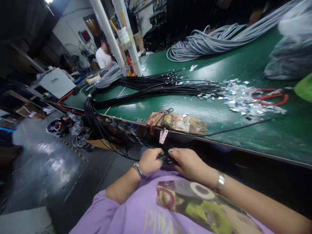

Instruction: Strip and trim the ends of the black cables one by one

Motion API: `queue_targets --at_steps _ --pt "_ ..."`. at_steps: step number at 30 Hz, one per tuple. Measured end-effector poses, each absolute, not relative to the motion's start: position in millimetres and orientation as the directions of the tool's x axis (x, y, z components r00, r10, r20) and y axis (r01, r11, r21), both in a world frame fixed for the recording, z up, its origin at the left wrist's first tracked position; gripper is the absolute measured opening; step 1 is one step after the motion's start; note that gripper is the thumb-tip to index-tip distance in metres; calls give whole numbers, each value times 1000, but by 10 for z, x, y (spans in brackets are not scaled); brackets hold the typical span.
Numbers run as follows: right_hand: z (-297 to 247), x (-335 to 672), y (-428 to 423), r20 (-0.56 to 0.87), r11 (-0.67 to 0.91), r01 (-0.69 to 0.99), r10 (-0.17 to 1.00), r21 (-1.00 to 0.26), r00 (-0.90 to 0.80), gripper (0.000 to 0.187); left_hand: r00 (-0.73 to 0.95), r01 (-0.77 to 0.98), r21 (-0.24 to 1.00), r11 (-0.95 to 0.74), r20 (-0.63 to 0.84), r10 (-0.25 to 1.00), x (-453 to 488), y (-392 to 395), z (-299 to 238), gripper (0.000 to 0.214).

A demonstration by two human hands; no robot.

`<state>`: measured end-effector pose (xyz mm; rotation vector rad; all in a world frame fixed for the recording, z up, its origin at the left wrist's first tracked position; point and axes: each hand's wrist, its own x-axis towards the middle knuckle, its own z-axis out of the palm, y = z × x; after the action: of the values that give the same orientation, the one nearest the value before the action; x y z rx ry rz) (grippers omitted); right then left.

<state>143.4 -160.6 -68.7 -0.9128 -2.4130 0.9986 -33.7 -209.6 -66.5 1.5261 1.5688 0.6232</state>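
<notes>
My left hand [151, 161] and my right hand [186, 163] are both closed, meeting just below the edge of the green table [243, 130], close to my purple shirt. Between their fingertips they pinch a small dark object [166, 159], likely the end of a thin black cable [234, 130] that runs right along the table edge. Just above the hands a taped wooden block [180, 123] with red wire loops sits on the table edge. A long bundle of black cables [156, 89] lies across the table and droops over its left edge.
Silvery foil scraps [241, 97] and a red cord loop [273, 96] lie at the right. Coils of grey cable [214, 40] fill the back of the table. A person in white [103, 55] sits far left beyond white posts. Grey floor lies to the left.
</notes>
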Motion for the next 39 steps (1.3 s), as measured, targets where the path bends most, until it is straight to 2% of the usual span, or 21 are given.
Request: queue_targets --at_steps 2,5,10,13,17,21,24,26,30,32,37,39 --pt "-688 1454 -1590 64 503 356 642 -788 -764 9 156 428 888 171 -259 953 -328 -2093 -672 27" --pt "-695 1477 -1562 74 453 365 703 -813 -708 9 191 282 940 195 -254 948 -320 -2078 -652 38" --pt "-706 1483 -1567 94 437 304 685 -847 -722 11 200 240 951 196 -246 948 -311 -2053 -628 42" --pt "-738 1485 -1587 103 430 334 727 -838 -679 13 182 244 948 204 -251 951 -324 -2053 -652 43" --pt "-763 1499 -1572 107 451 256 636 -855 -764 9 158 231 945 230 -270 950 -327 -2068 -647 46" --pt "-757 1500 -1506 126 469 385 749 -795 -651 10 234 148 944 296 -324 917 -293 -2083 -598 49" --pt "-754 1504 -1489 159 392 345 824 -853 -543 14 217 132 946 295 -319 923 -292 -2088 -583 49" --pt "-759 1521 -1501 128 314 287 845 -905 -519 20 184 130 946 296 -316 931 -310 -2092 -583 49" --pt "-777 1553 -1546 -16 120 153 734 -981 -679 33 154 123 944 307 -324 933 -341 -2106 -569 48" --pt "-788 1549 -1564 -46 79 136 681 -987 -730 37 165 99 943 318 -331 929 -340 -2108 -545 49" --pt "-787 1493 -1610 -56 90 151 652 -984 -756 32 245 123 936 330 -351 904 -319 -2095 -487 47" --pt "-755 1481 -1642 -27 187 206 676 -961 -736 22 270 161 933 321 -354 895 -316 -2090 -489 47"
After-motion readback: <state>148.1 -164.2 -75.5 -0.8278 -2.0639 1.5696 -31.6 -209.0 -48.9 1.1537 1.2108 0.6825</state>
